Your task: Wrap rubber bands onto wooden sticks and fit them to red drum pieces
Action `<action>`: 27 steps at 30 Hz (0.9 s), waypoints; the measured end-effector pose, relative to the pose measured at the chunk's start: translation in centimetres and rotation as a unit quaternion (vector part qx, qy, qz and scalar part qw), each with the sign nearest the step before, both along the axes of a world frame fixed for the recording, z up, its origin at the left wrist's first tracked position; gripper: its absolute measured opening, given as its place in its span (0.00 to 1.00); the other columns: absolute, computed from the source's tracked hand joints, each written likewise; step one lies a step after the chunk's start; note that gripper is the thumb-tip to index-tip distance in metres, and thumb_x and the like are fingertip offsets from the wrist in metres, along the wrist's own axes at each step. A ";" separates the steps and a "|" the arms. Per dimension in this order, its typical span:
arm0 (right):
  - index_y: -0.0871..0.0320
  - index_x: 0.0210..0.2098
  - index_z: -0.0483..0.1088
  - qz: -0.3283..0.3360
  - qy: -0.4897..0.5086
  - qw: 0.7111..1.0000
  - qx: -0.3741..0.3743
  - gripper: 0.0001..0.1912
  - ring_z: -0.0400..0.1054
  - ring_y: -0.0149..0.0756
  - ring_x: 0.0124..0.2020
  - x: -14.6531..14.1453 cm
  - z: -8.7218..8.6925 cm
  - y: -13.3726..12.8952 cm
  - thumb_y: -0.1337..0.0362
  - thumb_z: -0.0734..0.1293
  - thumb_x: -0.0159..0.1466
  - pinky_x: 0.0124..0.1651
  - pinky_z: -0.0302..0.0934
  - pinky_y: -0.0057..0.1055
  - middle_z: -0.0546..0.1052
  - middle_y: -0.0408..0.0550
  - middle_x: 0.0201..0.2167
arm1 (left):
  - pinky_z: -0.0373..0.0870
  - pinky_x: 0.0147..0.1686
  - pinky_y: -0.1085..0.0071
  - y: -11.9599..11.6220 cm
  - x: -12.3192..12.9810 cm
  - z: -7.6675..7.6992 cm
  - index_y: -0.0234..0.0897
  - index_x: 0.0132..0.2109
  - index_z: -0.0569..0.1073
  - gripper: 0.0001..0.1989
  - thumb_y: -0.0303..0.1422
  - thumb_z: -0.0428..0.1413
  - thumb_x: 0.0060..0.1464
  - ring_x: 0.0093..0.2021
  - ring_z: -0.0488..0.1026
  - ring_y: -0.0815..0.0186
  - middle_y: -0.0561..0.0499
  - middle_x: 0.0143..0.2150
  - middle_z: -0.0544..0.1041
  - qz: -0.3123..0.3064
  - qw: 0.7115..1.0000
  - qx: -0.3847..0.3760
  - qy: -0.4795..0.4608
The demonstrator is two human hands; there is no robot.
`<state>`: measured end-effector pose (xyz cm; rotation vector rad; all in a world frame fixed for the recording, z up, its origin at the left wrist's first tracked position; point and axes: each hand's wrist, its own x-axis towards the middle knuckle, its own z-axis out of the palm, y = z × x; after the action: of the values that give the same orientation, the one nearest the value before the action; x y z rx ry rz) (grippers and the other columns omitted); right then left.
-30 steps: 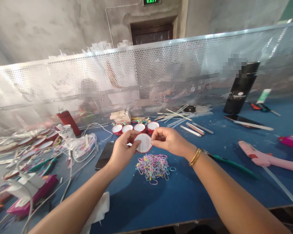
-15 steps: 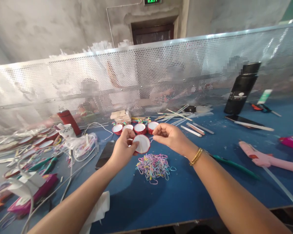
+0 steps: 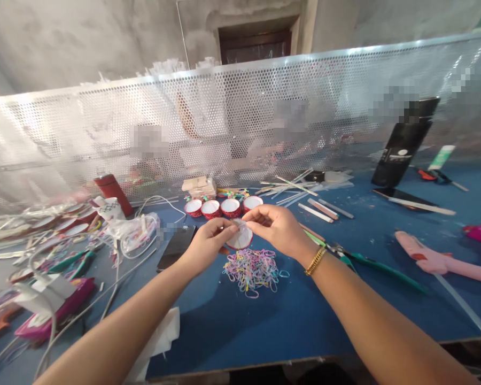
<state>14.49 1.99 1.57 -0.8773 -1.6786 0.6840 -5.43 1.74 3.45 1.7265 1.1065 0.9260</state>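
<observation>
L hand (image 3: 211, 241), thumb & fingers closed, grips a round white disc-like piece w/ thin red rim (image 3: 242, 240), held over mid tabletop (image 3: 224, 337). R hand (image 3: 279, 231): thumb & fingertips bunched at its upper rim; can't tell what, if anything, they pinch. Pile of small multicoloured elastic bands (image 3: 251, 270) lies twd near edge; 4 round red white-lined cups (image 3: 230, 211) twd far edge.

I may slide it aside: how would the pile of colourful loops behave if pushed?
The pile of colourful loops would probably deform floppily: its thin strands bend every way. Overlapping loops might drag together; outlying ones could lag behind.
</observation>
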 end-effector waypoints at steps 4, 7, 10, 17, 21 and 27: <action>0.55 0.37 0.79 -0.017 -0.033 0.999 0.017 0.06 0.76 0.34 0.34 -0.2 -0.1 -0.3 0.64 0.70 0.61 0.38 0.69 0.33 0.83 0.47 0.36 | 0.69 0.27 0.69 0.4 0.0 -0.4 0.37 0.34 0.74 0.11 0.41 0.60 0.53 0.30 0.71 0.66 0.49 0.32 0.75 0.001 0.996 0.083 0.036; 0.55 0.37 0.79 -0.037 -0.083 0.995 0.041 0.06 0.74 0.33 0.33 -0.2 -0.1 -0.4 0.66 0.69 0.62 0.36 0.66 0.32 0.82 0.46 0.35 | 0.68 0.31 0.68 0.7 -0.2 -0.5 0.38 0.33 0.74 0.08 0.37 0.58 0.55 0.32 0.71 0.65 0.49 0.33 0.77 0.009 0.986 0.152 0.069; 0.54 0.34 0.78 -0.045 -0.140 0.987 0.067 0.05 0.71 0.33 0.31 -0.3 0.0 -0.6 0.67 0.68 0.62 0.36 0.64 0.33 0.79 0.44 0.32 | 0.67 0.37 0.66 0.6 -0.4 -0.3 0.39 0.31 0.75 0.06 0.32 0.57 0.56 0.36 0.71 0.63 0.50 0.33 0.78 0.038 0.963 0.238 0.117; 0.53 0.24 0.65 0.111 -0.058 0.992 0.019 0.04 0.67 0.39 0.38 0.1 1.7 -1.7 0.66 0.62 0.55 0.48 0.62 0.40 0.73 0.45 0.31 | 0.64 0.37 0.68 0.3 -0.3 0.0 0.40 0.29 0.74 0.06 0.26 0.56 0.54 0.37 0.72 0.63 0.51 0.35 0.79 0.047 0.946 0.273 0.170; 0.53 0.25 0.68 0.244 0.092 0.963 -0.064 0.09 0.66 0.39 0.36 0.9 2.4 -2.4 0.60 0.63 0.60 0.46 0.63 0.40 0.73 0.45 0.28 | 0.63 0.36 0.67 1.3 -0.9 0.1 0.39 0.28 0.73 0.06 0.27 0.57 0.53 0.34 0.71 0.64 0.51 0.31 0.78 0.067 0.956 0.253 0.137; 0.52 0.42 0.78 0.311 0.112 0.938 -0.100 0.08 0.69 0.32 0.32 0.5 1.6 -2.2 0.59 0.69 0.66 0.41 0.67 0.35 0.75 0.42 0.30 | 0.63 0.32 0.69 1.6 -1.5 0.3 0.38 0.28 0.72 0.05 0.27 0.56 0.52 0.29 0.69 0.67 0.53 0.28 0.75 0.073 0.962 0.235 0.116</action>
<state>15.04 -0.23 3.15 -0.3637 -1.6957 1.3498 -6.93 3.38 3.77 2.2077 1.2486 1.1693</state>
